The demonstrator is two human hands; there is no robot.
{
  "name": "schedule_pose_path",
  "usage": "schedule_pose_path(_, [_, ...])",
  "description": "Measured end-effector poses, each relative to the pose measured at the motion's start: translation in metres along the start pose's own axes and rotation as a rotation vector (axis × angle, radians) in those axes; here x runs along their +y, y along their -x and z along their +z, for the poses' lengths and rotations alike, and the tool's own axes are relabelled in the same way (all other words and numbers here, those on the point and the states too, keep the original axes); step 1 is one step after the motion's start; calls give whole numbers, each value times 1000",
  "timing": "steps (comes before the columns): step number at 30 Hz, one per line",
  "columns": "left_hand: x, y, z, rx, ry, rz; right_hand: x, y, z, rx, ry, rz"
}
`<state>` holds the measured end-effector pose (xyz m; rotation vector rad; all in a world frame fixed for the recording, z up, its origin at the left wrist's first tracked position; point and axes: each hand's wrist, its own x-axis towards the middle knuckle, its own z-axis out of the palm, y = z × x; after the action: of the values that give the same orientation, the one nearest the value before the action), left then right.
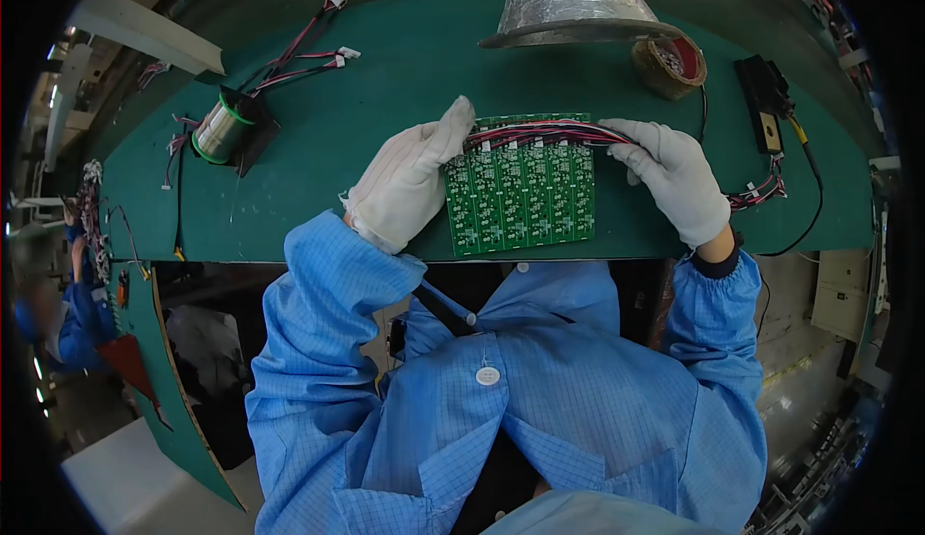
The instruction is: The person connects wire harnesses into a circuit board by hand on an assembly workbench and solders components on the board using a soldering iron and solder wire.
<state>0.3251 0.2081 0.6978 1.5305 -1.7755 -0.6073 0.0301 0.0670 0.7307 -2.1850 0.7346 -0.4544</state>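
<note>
A bundle of red, black and white wires [549, 132] stretches across the upper part of a green circuit board panel [522, 198]. White connectors show along the bundle. My left hand [405, 183], in a white glove, is closed around the bundle's left end at the panel's left edge; whether it also grips the panel is hidden. At the other end, my right hand [674, 173], also gloved, pinches the wires between thumb and fingers. The panel carries rows of repeated small parts and lies near the front edge of the green table [385, 72].
A solder wire spool [224, 130] stands at left beside loose wire harnesses [299, 63]. A foil-covered cone [578, 0] hangs at the back, near a tape roll [670, 65]. A black device [761, 101] with a cable lies at right. Another person [72, 313] is at far left.
</note>
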Motion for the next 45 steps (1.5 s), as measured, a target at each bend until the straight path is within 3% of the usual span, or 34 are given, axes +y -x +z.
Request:
schedule_pose_path(5, [18,4,-3,130,-16,19,-3,1,-1,1,-53,66])
schedule_pose_path(8, [12,6,-2,206,-50,-56,-10,1,-3,-18,-46,74])
schedule_pose_path(11, [23,2,-8,109,103,-261,-12,2,-1,13,-64,92])
schedule_pose_path(14, [14,4,-6,145,134,-164,-16,1,0,17,-84,107])
schedule_pose_path(17, [-1,8,-7,76,-111,23,-22,1,0,-2,-92,153])
schedule_pose_path(26, [-4,11,-5,117,-30,133,-27,5,1,8,-16,88])
schedule_pose_path(29, [3,8,-6,54,241,-78,-30,7,1,-9,42,74])
schedule_pose_path(32, [13,3,-12,28,130,-96,-32,6,2,10,112,-9])
schedule_pose_path(34, [42,4,-25,105,575,-543,-18,12,1,82,349,-209])
schedule_pose_path(36, [45,17,-45,143,490,-324,-23,23,-21,-91,752,-169])
schedule_pose_path(40, [63,37,-83,204,13,-100,-46,48,-53,-75,1123,-46])
schedule_pose_path(41, [65,40,-83,199,22,-81,-45,54,-58,-66,1136,-30])
schedule_pose_path(43, [68,43,-83,223,-240,-3,-38,67,-68,116,992,56])
schedule_pose_path(45, [72,41,-74,246,-268,17,-41,68,-79,321,956,-15])
